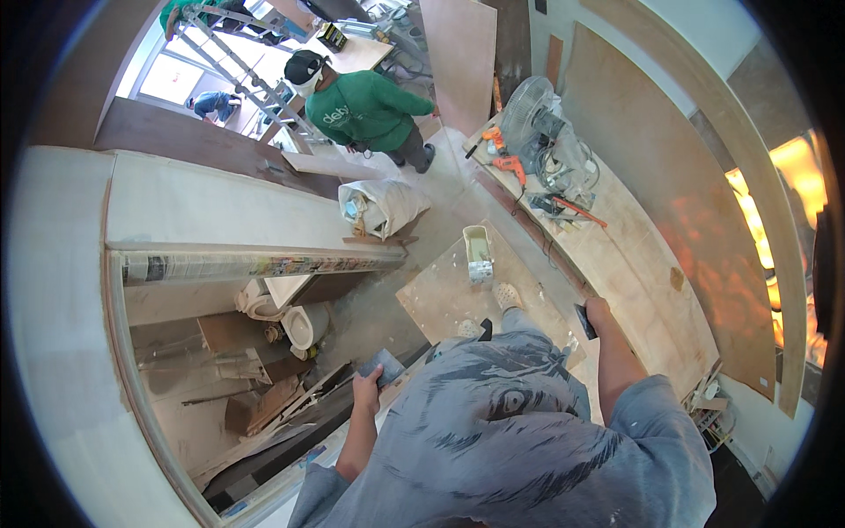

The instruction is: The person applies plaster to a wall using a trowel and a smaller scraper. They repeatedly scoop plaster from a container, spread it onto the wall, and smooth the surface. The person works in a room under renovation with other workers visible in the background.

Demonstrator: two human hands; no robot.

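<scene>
My left hand (365,392) is closed around a flat, grey, broad-bladed putty knife (384,364), held out to the left of my body. On the right, my right hand (601,316) grips a second flat tool (584,322), dark and thin, seen nearly edge-on; it looks like another putty knife. Its handle is hidden by my fingers. Beyond my feet, a long whitish bucket (478,253) with pale material inside stands on a stained board (431,295).
A long bench (656,273) at right carries a fan (532,110), orange drill (510,165) and cables. A stuffed white sack (396,207) stands ahead. A co-worker in green (365,101) is near a ladder (242,79). Scrap wood (264,405) and a toilet (305,327) lie left.
</scene>
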